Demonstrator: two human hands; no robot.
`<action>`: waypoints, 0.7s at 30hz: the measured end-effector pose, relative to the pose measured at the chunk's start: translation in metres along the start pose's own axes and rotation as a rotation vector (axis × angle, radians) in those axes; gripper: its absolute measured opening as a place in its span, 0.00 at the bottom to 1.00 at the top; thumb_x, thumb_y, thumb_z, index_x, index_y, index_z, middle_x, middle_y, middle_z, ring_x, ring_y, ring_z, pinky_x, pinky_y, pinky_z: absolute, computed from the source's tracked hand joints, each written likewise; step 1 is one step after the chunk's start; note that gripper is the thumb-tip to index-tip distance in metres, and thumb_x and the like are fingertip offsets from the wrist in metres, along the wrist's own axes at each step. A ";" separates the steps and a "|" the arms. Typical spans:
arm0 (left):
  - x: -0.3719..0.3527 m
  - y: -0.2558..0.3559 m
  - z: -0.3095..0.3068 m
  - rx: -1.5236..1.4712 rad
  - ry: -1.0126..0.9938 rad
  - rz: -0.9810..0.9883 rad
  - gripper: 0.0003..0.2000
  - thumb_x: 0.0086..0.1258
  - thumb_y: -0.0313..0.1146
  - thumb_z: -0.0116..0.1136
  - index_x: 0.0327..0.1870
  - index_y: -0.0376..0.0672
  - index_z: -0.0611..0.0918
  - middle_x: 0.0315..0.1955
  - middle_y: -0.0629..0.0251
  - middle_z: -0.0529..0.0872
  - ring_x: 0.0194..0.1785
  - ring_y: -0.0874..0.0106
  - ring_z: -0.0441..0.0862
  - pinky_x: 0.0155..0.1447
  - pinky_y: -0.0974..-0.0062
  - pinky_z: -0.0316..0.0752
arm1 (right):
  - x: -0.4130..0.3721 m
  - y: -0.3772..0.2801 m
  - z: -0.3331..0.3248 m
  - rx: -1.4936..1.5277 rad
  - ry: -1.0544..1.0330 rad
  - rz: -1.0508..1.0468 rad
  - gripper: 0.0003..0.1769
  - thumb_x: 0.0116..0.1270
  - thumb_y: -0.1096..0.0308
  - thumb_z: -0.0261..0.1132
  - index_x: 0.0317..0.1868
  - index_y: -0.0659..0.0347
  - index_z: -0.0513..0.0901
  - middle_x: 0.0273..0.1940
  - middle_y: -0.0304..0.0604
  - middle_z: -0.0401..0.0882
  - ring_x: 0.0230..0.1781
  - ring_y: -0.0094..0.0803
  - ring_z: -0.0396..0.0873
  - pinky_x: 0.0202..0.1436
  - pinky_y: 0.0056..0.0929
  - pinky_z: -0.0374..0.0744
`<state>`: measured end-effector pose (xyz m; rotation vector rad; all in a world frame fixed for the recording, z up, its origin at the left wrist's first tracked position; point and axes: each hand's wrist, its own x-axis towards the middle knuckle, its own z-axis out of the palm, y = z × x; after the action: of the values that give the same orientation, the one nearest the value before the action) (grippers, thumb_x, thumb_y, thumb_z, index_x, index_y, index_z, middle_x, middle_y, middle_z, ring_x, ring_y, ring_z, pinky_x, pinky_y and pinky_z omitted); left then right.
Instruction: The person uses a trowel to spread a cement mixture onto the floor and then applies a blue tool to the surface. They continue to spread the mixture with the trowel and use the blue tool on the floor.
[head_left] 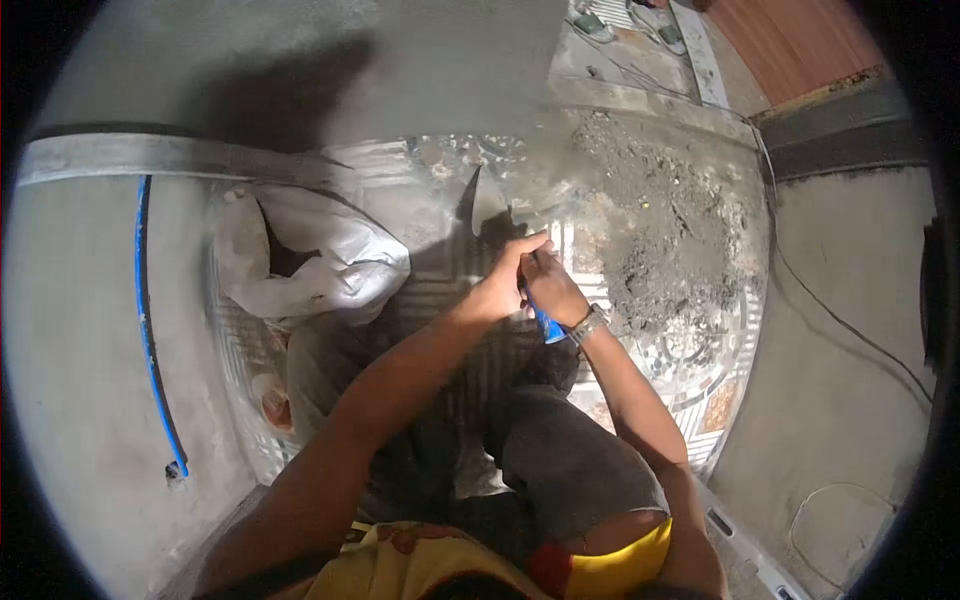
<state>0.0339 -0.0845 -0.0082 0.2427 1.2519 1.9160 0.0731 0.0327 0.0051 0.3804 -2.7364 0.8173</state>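
Observation:
A pointed trowel (489,203) is in front of me, its pale blade aimed away and its blue handle end showing below my hands. My right hand (556,291) is closed around the handle, with a watch on that wrist. Pressed up against it, my left hand (503,282) is also closed at the tool; some of its fingers are hidden. Just right of my hands, grey loose mortar (665,235) is spread over the patterned tile floor (735,400).
An open white sack (340,255) stands to the left, near an orange-brown cup-like object (277,405). A blue pipe (148,330) runs along the left wall. A dark cable (835,315) hangs at the right wall, above a long level (750,555). Green sandals (592,27) are at the top.

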 end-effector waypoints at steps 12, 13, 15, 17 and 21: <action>-0.011 0.022 -0.035 0.439 0.100 0.256 0.28 0.56 0.36 0.61 0.56 0.38 0.66 0.45 0.58 0.72 0.33 0.69 0.74 0.42 0.63 0.72 | 0.035 -0.029 0.023 0.280 -0.263 0.348 0.11 0.58 0.72 0.53 0.38 0.70 0.77 0.36 0.57 0.76 0.40 0.47 0.75 0.43 0.37 0.76; -0.006 0.022 -0.046 0.254 0.132 0.117 0.29 0.52 0.35 0.64 0.55 0.37 0.67 0.45 0.57 0.73 0.36 0.69 0.74 0.46 0.65 0.71 | 0.033 -0.034 0.033 0.322 -0.347 0.336 0.10 0.60 0.73 0.52 0.38 0.71 0.74 0.39 0.58 0.73 0.40 0.50 0.73 0.43 0.38 0.74; -0.005 0.026 -0.056 0.092 0.173 0.038 0.31 0.49 0.35 0.68 0.54 0.37 0.68 0.43 0.58 0.74 0.38 0.69 0.74 0.49 0.67 0.70 | 0.029 -0.029 0.055 0.246 -0.248 0.312 0.09 0.59 0.74 0.54 0.35 0.73 0.73 0.37 0.58 0.73 0.37 0.45 0.74 0.42 0.37 0.74; -0.006 0.034 -0.049 0.313 0.071 0.137 0.29 0.50 0.34 0.68 0.53 0.38 0.68 0.40 0.60 0.74 0.38 0.69 0.75 0.48 0.67 0.70 | 0.022 -0.009 0.084 0.293 -0.323 0.312 0.10 0.60 0.72 0.53 0.35 0.74 0.73 0.32 0.55 0.76 0.33 0.41 0.77 0.40 0.34 0.76; -0.003 0.024 -0.046 0.522 -0.037 0.367 0.27 0.52 0.28 0.65 0.54 0.41 0.67 0.41 0.59 0.74 0.41 0.70 0.74 0.46 0.70 0.71 | 0.064 -0.041 -0.017 -0.091 -0.906 0.145 0.18 0.58 0.72 0.56 0.45 0.79 0.72 0.40 0.61 0.76 0.43 0.42 0.75 0.46 0.38 0.74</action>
<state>-0.0017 -0.1219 -0.0100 0.8219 1.7609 1.8281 0.0294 -0.0026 0.0594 0.6691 -3.6547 0.6429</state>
